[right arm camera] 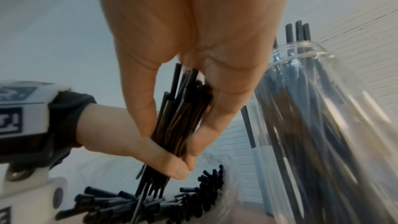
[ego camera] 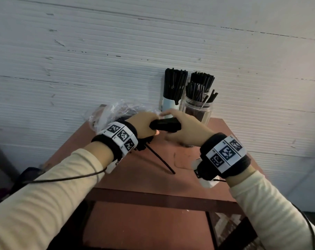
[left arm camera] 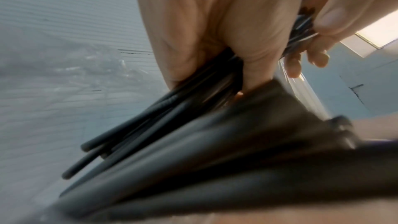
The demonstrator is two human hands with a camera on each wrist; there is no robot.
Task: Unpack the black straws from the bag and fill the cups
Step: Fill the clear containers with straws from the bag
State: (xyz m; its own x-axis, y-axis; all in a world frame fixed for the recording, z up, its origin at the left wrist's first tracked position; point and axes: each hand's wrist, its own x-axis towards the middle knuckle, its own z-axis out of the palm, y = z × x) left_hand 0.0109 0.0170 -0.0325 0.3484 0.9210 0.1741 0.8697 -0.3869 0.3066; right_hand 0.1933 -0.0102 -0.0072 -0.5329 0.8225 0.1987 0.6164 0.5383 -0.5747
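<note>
Straws (ego camera: pixel 165 125) sat bunched between our two hands above the back of the small red-brown table (ego camera: pixel 153 179), and we judged ourselves to be midway through squaring a fresh handful before dropping it in. Our left hand (ego camera: pixel 141 123) had its fingers curled round one end of the bundle, and the left wrist view showed the stems fanning out below the palm. Our right hand (ego camera: pixel 184 129) closed thumb and fingers on the other end; from the right wrist view the tips stood uneven inside that pinch.

Behind the hands, against the white wall, stood the containers: a white cup (ego camera: pixel 169 105) packed tight with straws, a clear jar (ego camera: pixel 198 110) holding a looser lot with some leaning out, and what looked like another full bunch behind the jar. The clear plastic bag (ego camera: pixel 115 110) lay crumpled at the far left of the tabletop, and the right wrist view showed loose straws (right arm camera: pixel 150 205) lying in a heap below the hands, beside the plastic. One stray straw (ego camera: pixel 161 160) lay on the bare wood nearer to us.

We reckoned the next move called for evening the ends, letting go with one hand, and standing the bundle upright over the jar, which seemed to have the most room. The heap and the stray one would be left to gather.
</note>
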